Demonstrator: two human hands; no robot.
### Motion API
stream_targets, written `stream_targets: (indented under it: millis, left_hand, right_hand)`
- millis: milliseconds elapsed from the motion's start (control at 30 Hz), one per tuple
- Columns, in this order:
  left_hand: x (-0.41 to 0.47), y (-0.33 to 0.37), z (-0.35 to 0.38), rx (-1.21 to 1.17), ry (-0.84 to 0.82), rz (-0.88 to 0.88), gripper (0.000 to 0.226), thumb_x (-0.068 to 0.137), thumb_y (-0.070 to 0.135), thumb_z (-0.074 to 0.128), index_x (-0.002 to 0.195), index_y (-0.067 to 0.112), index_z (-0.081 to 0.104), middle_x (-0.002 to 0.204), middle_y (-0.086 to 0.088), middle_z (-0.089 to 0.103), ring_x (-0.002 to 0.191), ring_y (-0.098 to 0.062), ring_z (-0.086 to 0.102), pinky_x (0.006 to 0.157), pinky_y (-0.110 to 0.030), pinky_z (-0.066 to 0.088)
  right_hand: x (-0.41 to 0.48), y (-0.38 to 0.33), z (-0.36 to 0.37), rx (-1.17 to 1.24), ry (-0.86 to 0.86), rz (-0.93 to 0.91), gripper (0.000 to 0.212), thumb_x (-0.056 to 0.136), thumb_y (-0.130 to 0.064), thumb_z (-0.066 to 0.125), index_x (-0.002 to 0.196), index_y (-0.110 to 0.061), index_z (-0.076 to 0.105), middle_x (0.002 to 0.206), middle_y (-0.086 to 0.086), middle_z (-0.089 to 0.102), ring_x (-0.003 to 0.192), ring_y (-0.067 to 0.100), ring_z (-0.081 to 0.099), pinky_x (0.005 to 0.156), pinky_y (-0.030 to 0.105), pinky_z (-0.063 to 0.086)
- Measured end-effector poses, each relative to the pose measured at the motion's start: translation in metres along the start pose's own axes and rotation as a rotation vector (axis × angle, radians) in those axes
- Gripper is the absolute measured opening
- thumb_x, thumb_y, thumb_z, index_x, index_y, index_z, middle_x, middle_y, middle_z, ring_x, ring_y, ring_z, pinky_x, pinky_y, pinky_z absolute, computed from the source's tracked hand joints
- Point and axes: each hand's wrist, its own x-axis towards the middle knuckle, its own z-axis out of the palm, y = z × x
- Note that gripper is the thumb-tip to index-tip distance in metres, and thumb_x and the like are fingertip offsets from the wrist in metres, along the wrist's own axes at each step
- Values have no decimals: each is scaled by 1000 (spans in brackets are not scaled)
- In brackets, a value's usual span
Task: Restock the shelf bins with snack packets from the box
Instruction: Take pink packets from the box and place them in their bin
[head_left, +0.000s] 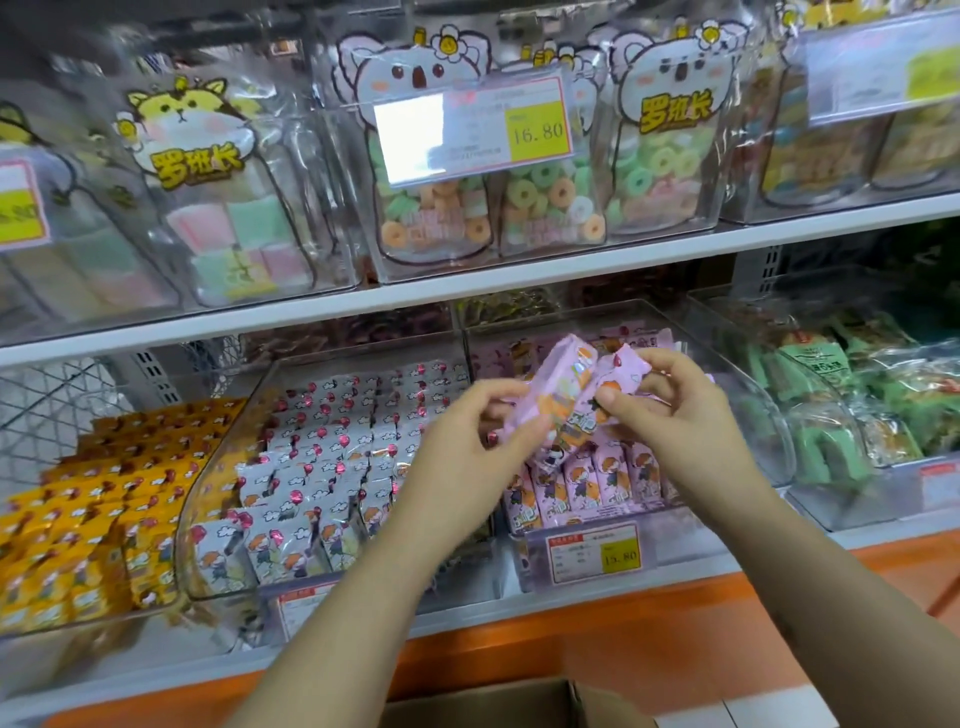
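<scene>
Pink packets (566, 395) up in front of me, left hand (467, 441) and right hand (685, 415) each pinching the bunch just over the bin (763, 415). Its near rows stand full and the far end looks thin, so I judge we're partway. Box (493, 701) sits near, contents hidden. Other bins (208, 499) line white shelves (519, 283).

Bare from fingertips to the near edge: two slim forearms, left hand (462, 447) and right hand (680, 415) alike. Short, plain fingernails, rounded at the tips.
</scene>
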Motion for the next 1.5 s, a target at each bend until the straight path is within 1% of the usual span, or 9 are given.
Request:
stream_targets:
  millis: [67, 200, 400, 633, 833, 1033, 1167, 1333, 1500]
  left_hand:
    - [-2, -1, -2, 166, -106, -8, 44, 83, 41, 67, 119, 48, 44, 98, 20, 62, 94, 4, 56, 76, -5, 39]
    - [3, 0, -1, 633, -198, 20, 63, 84, 47, 63, 138, 34, 33, 118, 9, 57, 121, -15, 43, 113, -45, 23]
    - [8, 3, -2, 411, -144, 69, 71, 85, 37, 68, 144, 41, 28, 113, 18, 52, 105, -9, 52, 86, -25, 41]
    - [14, -1, 0, 550, -207, 190, 62, 89, 40, 61, 143, 43, 31, 142, 11, 45, 128, -13, 44, 104, -35, 39]
    - [13, -4, 0, 582, -198, 223, 60, 92, 41, 56, 144, 45, 27, 144, 11, 43, 129, -15, 43, 106, -33, 36]
    - [10, -8, 2, 591, -205, 229, 58, 96, 45, 45, 146, 46, 16, 147, 12, 38, 133, -18, 37, 110, -38, 33]
    - [10, -9, 2, 562, -207, 234, 57, 97, 44, 43, 147, 45, 15, 146, 11, 38, 132, -14, 38, 108, -33, 33]
    - [12, -10, 1, 484, -232, 200, 56, 97, 39, 47, 146, 44, 20, 148, 10, 38, 131, -11, 38, 99, -20, 29]
    - [13, -6, 7, 653, -332, 136, 56, 96, 43, 46, 146, 44, 21, 148, 9, 40, 136, -14, 30, 115, -34, 14]
  right_hand:
    - [0, -3, -1, 6, -24, -51, 36, 82, -10, 70, 104, -32, 53, 87, -7, 60, 73, 7, 64, 70, 19, 54]
    - [-5, -3, 1, -251, -204, -89, 41, 81, -12, 73, 106, -38, 52, 88, -14, 53, 69, -7, 56, 68, 8, 46]
    - [-9, 5, 8, -280, -250, -20, 35, 75, -18, 79, 94, -27, 51, 87, -7, 58, 72, 7, 62, 70, 26, 53]
    - [-1, 2, -10, -515, -352, -22, 8, 81, -25, 73, 81, -21, 66, 76, -5, 68, 71, 6, 64, 69, 21, 51]
    - [1, 19, -38, -1075, -491, 231, 33, 88, -47, 59, 83, -14, 58, 74, -3, 64, 70, 13, 55, 67, 31, 45]
    - [2, 7, -38, -793, -496, 249, 23, 76, -40, 75, 89, -25, 63, 85, -9, 62, 66, 3, 55, 63, 22, 40]
    - [0, -1, -36, -710, -597, 184, 23, 76, -24, 78, 96, -29, 67, 62, -31, 58, 50, -2, 49, 52, 11, 36]
    - [7, -12, -50, -420, -229, 86, 11, 79, -12, 72, 86, -18, 67, 74, 0, 66, 64, 13, 55, 65, 24, 44]
    - [11, -9, -50, -64, -6, 153, 13, 84, -4, 64, 82, -14, 55, 68, 2, 65, 64, 18, 66, 75, 38, 54]
